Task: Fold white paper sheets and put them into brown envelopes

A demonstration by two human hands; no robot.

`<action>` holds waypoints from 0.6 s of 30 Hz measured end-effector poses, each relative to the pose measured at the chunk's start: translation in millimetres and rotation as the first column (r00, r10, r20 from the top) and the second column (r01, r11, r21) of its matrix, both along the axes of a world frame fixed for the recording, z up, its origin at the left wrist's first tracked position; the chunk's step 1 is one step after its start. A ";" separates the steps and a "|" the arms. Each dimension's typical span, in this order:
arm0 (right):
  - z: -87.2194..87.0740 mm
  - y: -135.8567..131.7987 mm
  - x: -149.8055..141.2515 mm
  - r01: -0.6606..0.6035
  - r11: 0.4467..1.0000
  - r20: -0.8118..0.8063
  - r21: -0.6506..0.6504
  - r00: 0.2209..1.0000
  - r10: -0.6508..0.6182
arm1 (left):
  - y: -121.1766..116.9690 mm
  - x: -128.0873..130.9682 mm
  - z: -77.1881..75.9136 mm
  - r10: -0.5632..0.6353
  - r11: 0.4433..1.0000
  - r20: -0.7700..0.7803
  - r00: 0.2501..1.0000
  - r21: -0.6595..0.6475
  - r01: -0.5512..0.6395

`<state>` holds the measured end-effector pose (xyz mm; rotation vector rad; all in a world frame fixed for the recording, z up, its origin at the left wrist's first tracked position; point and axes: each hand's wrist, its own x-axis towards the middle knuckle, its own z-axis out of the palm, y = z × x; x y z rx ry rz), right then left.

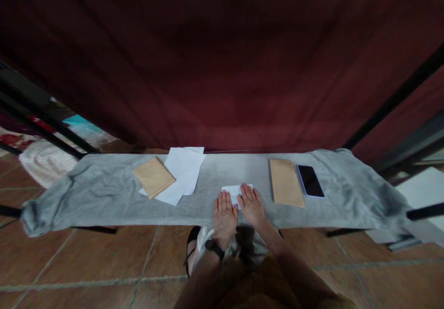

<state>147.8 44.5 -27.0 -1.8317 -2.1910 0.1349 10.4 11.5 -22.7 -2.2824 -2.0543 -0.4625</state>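
A small folded sheet of white paper (234, 191) lies near the front edge of the grey cloth in the middle. My left hand (224, 214) rests flat on its left side, fingers stretched away from me. On its right side lies my right hand (251, 206), also flat, with fingers pointing up and to the left. The two thumbs come close together over the paper. Part of the sheet is hidden under both hands. A dark watch band sits on my left wrist.
Left of my hands, brown envelopes (154, 177) overlap white sheets (185, 170). To the right lie another brown envelope (286, 182) and a phone (311, 181). Grey cloth (114, 193) covers the narrow table, and a dark red curtain (222, 68) hangs behind it.
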 end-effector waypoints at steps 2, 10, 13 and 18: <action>-2.4 -0.7 5.7 0.022 1.000 0.011 0.018 1.000 -0.022 | -0.1 -0.2 -0.6 0.001 1.000 -0.025 1.000 0.017 0.000; -9.1 -6.8 21.9 0.080 0.989 0.018 0.126 0.996 -0.083 | -0.1 0.7 1.0 0.009 1.000 -0.058 0.998 0.006 -0.009; -9.9 -7.0 23.9 0.099 0.987 0.025 0.129 0.994 -0.103 | 0.2 0.8 1.3 0.012 1.000 -0.059 0.998 -0.006 -0.012; -8.7 -8.4 24.4 0.158 0.977 0.007 0.143 0.987 -0.160 | 0.1 1.4 2.7 0.006 1.000 -0.069 0.998 -0.008 -0.006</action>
